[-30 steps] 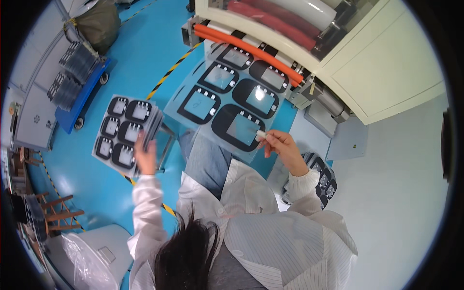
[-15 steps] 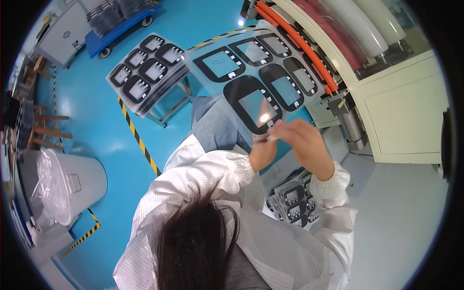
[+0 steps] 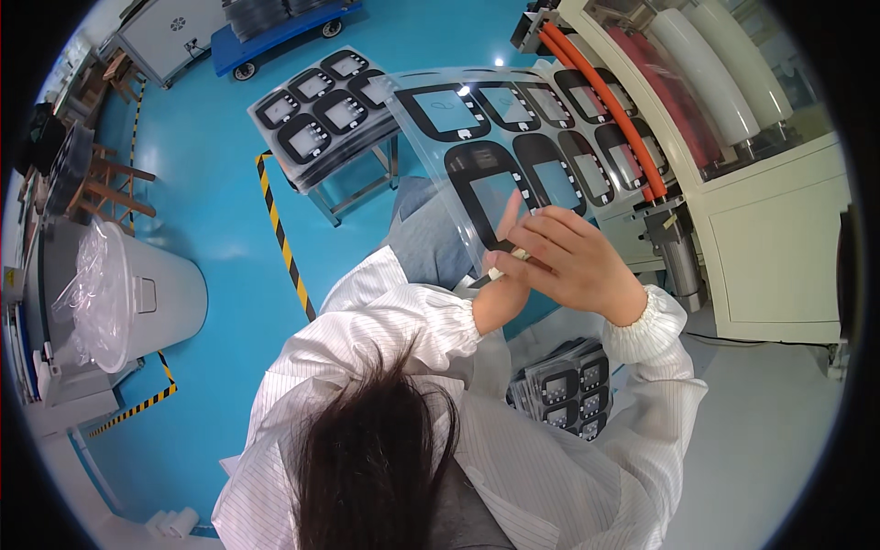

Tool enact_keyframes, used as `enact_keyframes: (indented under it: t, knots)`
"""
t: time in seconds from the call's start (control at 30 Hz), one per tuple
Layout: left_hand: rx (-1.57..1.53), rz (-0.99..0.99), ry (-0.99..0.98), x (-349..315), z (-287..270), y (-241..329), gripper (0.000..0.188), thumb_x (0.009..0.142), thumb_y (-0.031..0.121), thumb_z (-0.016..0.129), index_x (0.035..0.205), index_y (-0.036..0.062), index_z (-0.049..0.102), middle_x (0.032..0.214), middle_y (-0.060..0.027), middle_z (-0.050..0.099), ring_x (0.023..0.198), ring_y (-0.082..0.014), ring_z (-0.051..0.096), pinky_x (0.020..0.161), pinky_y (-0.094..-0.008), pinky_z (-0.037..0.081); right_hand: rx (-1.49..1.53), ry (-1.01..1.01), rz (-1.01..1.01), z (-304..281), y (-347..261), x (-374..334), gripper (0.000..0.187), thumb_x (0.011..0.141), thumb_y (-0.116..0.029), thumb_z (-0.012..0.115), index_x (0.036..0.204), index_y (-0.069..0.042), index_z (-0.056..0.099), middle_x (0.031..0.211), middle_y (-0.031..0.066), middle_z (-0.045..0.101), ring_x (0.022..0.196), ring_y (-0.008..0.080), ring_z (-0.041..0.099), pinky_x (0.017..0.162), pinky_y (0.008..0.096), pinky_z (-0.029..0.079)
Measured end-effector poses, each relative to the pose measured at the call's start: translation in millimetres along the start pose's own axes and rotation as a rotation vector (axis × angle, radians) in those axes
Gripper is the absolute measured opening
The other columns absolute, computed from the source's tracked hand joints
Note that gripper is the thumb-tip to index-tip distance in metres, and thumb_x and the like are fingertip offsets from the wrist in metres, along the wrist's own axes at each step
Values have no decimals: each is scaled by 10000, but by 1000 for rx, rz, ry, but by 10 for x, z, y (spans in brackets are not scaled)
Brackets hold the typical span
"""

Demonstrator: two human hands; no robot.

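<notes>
A clear plastic sheet printed with rows of black rounded frames stretches from the roller machine to my hands. My left hand is at its near corner, one finger stretched out behind the clear window of the nearest frame. The other left fingers are hidden by the sheet and my right hand. Over that corner, my right hand pinches a slim pale object with a dark end between thumb and fingers. Its exact kind is too small to make out.
Similar printed sheets lie stacked on a metal-legged stand ahead left. More sheets sit low beside me. Orange rollers and the cream machine stand at right, a white bin at left, a blue cart farther off.
My view has shifted, so the stand and machine appear farther right. My right hand has turned slightly, its fingers more spread over the sheet's corner. Both hands stay at that corner.
</notes>
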State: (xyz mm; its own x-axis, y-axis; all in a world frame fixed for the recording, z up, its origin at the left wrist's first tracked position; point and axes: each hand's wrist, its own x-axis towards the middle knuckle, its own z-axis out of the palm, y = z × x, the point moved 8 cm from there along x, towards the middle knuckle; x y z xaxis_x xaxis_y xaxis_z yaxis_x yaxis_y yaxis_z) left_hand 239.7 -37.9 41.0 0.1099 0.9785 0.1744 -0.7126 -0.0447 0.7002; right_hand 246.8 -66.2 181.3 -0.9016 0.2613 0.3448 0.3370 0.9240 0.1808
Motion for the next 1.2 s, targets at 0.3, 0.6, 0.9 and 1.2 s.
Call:
enact_keyframes:
  t: [0.3,0.6,0.9,1.2]
  knots:
    - [300,-20,24,-220,-381,272,619,970,99,482,1488,59,145,1275,-102,497,1120,-170,530,964,-310,427,-23,-7,-149,118,-210,443,322,733,-135,609,1053,-150,638,989,42,565,937,233,558,873,369,476]
    - [-2,-29,103,-538,-620,623,609,979,77,441,1492,52,115,1317,-146,435,1156,-220,538,995,-342,422,109,-145,-379,575,-120,1459,260,721,-108,617,981,-107,609,879,44,538,846,215,549,757,309,483]
    - [-61,-91,117,-737,-894,859,637,962,6,414,1499,47,74,1417,-239,325,1198,-272,527,1034,-376,404,-37,-177,-366,1596,426,2773,253,762,-76,588,991,-105,692,836,44,558,880,210,566,784,322,483]
    - [-101,-132,261,-737,-1182,1015,661,945,-3,418,1506,87,80,1436,-337,220,1149,-294,571,1002,-361,444,-162,-143,-336,2024,598,3032,188,761,-81,591,922,-111,683,896,45,607,957,207,580,839,313,492]
